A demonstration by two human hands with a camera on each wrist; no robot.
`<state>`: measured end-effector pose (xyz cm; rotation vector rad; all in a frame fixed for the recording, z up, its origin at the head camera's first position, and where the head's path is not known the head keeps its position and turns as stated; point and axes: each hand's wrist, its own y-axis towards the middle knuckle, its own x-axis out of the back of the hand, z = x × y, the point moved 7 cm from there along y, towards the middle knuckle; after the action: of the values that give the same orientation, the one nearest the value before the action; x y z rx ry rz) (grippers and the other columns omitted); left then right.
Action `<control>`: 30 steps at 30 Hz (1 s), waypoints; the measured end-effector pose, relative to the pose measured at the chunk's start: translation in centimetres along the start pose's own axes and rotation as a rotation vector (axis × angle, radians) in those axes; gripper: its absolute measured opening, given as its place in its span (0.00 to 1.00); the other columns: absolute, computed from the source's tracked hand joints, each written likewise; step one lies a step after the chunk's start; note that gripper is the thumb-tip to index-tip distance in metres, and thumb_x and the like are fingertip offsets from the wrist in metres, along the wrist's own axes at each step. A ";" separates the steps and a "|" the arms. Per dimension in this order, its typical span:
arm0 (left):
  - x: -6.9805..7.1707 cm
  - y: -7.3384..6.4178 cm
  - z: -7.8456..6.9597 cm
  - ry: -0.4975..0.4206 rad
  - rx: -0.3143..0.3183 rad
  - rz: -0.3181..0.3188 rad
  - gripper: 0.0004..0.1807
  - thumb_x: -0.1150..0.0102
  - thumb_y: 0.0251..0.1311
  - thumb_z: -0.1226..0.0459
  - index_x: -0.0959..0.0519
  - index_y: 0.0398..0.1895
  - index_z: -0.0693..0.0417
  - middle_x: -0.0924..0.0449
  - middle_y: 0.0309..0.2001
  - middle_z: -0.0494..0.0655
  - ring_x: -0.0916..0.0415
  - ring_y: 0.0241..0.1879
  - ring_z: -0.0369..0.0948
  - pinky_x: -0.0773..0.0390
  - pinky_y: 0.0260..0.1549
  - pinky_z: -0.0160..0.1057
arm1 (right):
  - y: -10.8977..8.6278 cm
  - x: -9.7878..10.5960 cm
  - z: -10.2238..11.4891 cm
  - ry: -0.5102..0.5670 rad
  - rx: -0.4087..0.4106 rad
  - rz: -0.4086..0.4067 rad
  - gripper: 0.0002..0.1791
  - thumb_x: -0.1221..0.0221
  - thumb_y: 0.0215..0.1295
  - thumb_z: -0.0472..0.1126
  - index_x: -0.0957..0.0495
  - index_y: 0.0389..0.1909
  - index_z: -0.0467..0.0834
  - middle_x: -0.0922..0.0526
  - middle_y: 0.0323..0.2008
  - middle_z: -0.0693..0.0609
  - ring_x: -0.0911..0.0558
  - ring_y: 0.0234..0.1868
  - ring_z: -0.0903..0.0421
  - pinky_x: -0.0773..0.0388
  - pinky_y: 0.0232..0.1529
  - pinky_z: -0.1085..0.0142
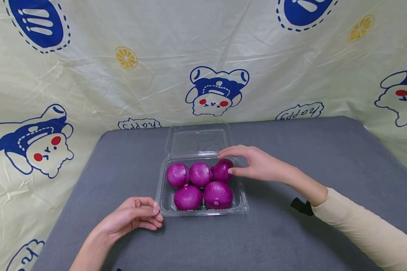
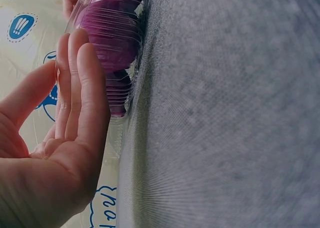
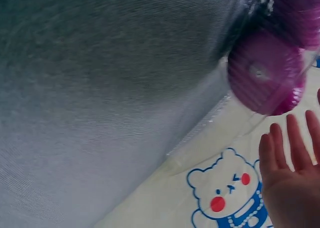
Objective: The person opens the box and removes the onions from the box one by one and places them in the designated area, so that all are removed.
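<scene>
Several purple onions (image 1: 187, 197) sit in a clear plastic clamshell box (image 1: 203, 213), its lid (image 1: 196, 139) folded back on the table. At the box's front left corner, the thumb and fingers of my left hand (image 1: 132, 216) pinch the rim; the left wrist view shows this hand (image 2: 75, 128) against the box wall. My right hand (image 1: 257, 162) reaches over the back right onion (image 1: 222, 170), thumb by its side and fingers extended behind it. Nearly straight fingers of the right hand (image 3: 295, 173) show in the right wrist view, with no firm hold visible.
A grey cloth covers the table (image 1: 291, 150). Behind it hangs a pale curtain (image 1: 163, 86) printed with bears and orange slices. A black band (image 1: 301, 207) shows at the right wrist, below the cream sleeve (image 1: 366, 226).
</scene>
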<state>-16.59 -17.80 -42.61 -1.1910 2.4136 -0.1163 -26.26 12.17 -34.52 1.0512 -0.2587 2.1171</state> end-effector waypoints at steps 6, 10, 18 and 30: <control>0.2 0.2 0.3 -0.002 0.014 -0.013 0.04 0.47 0.66 0.73 0.22 0.39 0.62 0.15 0.35 0.57 0.15 0.37 0.46 0.16 0.41 0.44 | 0.1 -0.8 -1.0 0.071 0.021 0.055 0.26 0.34 0.63 0.39 0.24 0.62 0.51 0.25 0.61 0.55 0.29 0.64 0.52 0.27 0.60 0.48; 0.3 0.2 0.4 0.000 0.014 -0.013 0.04 0.47 0.67 0.73 0.22 0.39 0.62 0.15 0.35 0.57 0.15 0.37 0.46 0.16 0.41 0.44 | 0.2 -1.3 -1.4 0.037 0.032 0.082 0.28 0.33 0.61 0.40 0.25 0.63 0.53 0.27 0.63 0.54 0.31 0.65 0.51 0.29 0.61 0.46; 0.3 0.2 0.2 0.002 0.006 0.006 0.04 0.47 0.67 0.73 0.22 0.39 0.61 0.15 0.36 0.56 0.15 0.37 0.46 0.16 0.41 0.44 | 1.0 -1.5 -1.8 0.004 0.032 0.200 0.31 0.33 0.59 0.41 0.26 0.65 0.52 0.29 0.66 0.51 0.34 0.66 0.48 0.28 0.59 0.44; 0.7 0.0 0.1 0.024 0.023 -0.065 0.04 0.44 0.65 0.72 0.19 0.39 0.61 0.15 0.37 0.57 0.16 0.39 0.45 0.17 0.43 0.47 | 2.0 -1.6 -2.2 0.033 0.024 0.280 0.28 0.29 0.56 0.45 0.23 0.60 0.54 0.26 0.61 0.55 0.31 0.63 0.51 0.30 0.60 0.46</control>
<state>-16.95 -18.36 -42.94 -1.2650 2.3885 -0.1788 -28.33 10.95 -36.83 1.0427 -0.3841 2.3900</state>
